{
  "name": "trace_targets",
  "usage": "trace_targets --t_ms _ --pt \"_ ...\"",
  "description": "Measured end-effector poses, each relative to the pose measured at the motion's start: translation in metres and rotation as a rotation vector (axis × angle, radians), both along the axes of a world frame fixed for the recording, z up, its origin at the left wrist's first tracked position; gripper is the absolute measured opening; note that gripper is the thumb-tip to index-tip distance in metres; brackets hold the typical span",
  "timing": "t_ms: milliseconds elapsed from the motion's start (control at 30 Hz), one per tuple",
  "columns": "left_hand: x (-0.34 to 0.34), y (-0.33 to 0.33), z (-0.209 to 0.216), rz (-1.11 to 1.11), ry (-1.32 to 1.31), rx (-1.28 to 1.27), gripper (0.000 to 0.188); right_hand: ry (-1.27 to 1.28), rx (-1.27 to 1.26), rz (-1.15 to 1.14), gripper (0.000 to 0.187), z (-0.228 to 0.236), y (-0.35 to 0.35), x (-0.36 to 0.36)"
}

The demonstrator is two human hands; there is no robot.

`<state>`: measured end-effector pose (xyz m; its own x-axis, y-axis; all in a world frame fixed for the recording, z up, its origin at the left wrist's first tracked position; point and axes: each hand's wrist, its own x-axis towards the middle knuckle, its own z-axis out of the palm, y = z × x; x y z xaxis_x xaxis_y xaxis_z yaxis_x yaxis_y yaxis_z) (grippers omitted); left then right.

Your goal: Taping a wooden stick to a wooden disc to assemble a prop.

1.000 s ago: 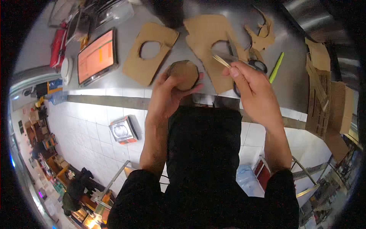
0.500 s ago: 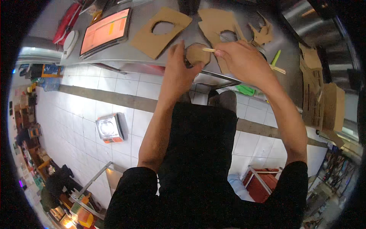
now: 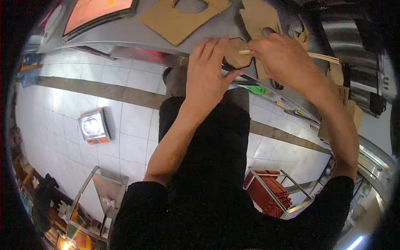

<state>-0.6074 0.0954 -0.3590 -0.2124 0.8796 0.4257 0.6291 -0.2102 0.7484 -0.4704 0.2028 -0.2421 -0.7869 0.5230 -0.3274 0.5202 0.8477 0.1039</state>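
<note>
In front of me, by the near edge of the metal table, is a small many-sided cardboard disc (image 3: 237,57). My left hand (image 3: 208,68) is closed around its left side, fingers at the upper left edge and thumb along the lower edge. From the right, my right hand (image 3: 287,58) pinches a bundle of thin wooden sticks (image 3: 324,57). Their tips lie over the disc's face; whether they touch it I cannot tell. Behind the hands lie a cardboard sheet with a round hole (image 3: 175,23) and a second cut cardboard piece (image 3: 260,21), partly hidden.
A tablet (image 3: 98,16) with an orange screen lies on the metal table (image 3: 146,35) at the left. Torn cardboard scraps (image 3: 302,36) sit at the right. Below are a boxed item (image 3: 93,126) on the tiled floor, a metal-framed red stool (image 3: 268,193) and a metal frame (image 3: 93,198).
The view has shifted, so the table sits higher in it. My left hand's fingers have straightened along the disc's edge. The sticks' tips reach further over the disc.
</note>
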Motion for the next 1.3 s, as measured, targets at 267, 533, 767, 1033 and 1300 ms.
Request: trace_targets --t_ms 267,533,767,1033,1300 --pt "0.005 0.002 -0.006 0.051 -0.042 0.060 0.067 0.076 0.081 0.035 0.017 -0.001 -0.004 -0.006" --pt "0.007 0.001 -0.014 0.108 0.030 0.091 0.052 0.027 0.098 -0.026 0.017 -0.004 -0.005 -0.013" --pt "0.008 -0.002 -0.017 0.159 0.092 0.055 0.052 -0.054 0.105 -0.114 0.021 -0.004 -0.007 -0.020" --pt "0.008 -0.004 -0.025 0.192 0.099 0.067 0.052 -0.056 0.201 -0.038 0.020 0.000 -0.008 -0.031" --pt "0.008 -0.002 -0.033 0.179 0.072 0.089 0.048 -0.137 0.181 0.135 0.018 0.002 -0.011 -0.039"
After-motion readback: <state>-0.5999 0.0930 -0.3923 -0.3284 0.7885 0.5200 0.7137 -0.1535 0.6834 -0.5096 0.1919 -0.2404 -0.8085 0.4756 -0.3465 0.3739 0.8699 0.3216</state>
